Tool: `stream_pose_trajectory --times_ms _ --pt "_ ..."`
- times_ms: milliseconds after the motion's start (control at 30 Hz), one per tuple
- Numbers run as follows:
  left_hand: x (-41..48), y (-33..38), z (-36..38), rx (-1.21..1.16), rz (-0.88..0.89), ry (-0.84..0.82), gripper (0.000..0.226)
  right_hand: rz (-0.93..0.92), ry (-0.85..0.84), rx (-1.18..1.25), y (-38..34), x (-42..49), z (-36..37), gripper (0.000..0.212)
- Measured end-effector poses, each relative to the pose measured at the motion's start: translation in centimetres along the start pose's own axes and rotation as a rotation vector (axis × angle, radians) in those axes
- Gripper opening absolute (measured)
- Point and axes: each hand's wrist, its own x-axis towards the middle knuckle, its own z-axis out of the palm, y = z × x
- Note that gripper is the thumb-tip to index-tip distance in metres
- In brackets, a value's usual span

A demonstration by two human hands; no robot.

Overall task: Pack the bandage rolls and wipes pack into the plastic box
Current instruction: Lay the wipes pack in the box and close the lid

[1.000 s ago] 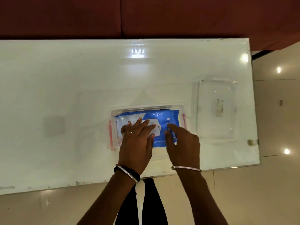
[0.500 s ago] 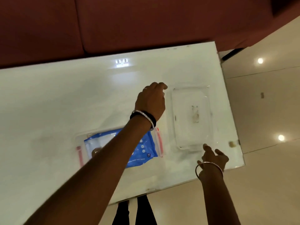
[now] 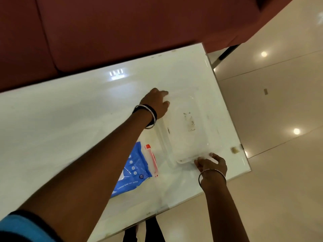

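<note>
Both hands have left the wipes pack in the plastic box; left hand and right hand now grip the clear lid, closing apparently next.

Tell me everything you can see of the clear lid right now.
The lid is a clear, colourless plastic rectangle with rounded corners, a raised rim and a faint mark near its middle. It lies on the white table, to the right of the box holding the wipes. The left hand touches its far left corner; the right hand grips its near edge.
</note>
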Motion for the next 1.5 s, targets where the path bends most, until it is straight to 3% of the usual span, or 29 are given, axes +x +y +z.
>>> stream_pose_trajectory --times_ms 133,300,433,500,567,700,800,1033,1500 --pt "-3.1 -0.8 -1.6 -0.373 -0.048 0.208 0.029 -0.253 -0.052 0.001 0.4 -0.6 -0.8 0.041" --pt "-8.4 -2.6 -4.0 -1.025 -0.156 0.271 0.022 -0.493 -0.148 0.062 -0.6 -2.9 -0.9 0.032" --pt "-12.4 -3.9 -6.3 -1.476 -0.226 0.293 0.033 -0.453 -0.396 0.382 -2.0 -6.1 -0.6 0.028" --pt "-15.1 -4.8 -7.3 -1.605 -0.218 0.305 0.027 -0.394 -0.490 0.440 -2.1 -7.6 -0.4 0.026" --pt "-17.8 -6.3 -7.7 -1.581 -0.179 0.342 0.013 -0.358 -0.566 0.444 -1.8 -8.8 -0.3 0.030" --pt "-23.7 -9.7 -6.8 -1.358 -0.138 0.470 0.039 -0.419 -0.575 0.240 0.0 -10.9 0.4 0.015" --pt "-27.4 -12.0 -5.2 -1.261 -0.101 0.497 0.055 -0.535 -0.561 0.061 2.0 -11.7 0.8 0.027" --pt "-31.9 -15.6 -1.0 -1.073 -0.184 0.584 0.062 -0.694 -0.658 -0.160 5.7 -13.5 1.4 0.033" --pt "-30.4 -16.3 0.6 -0.893 -0.273 0.597 0.062 -0.885 -0.450 -0.323 7.6 -12.7 3.5 0.033"
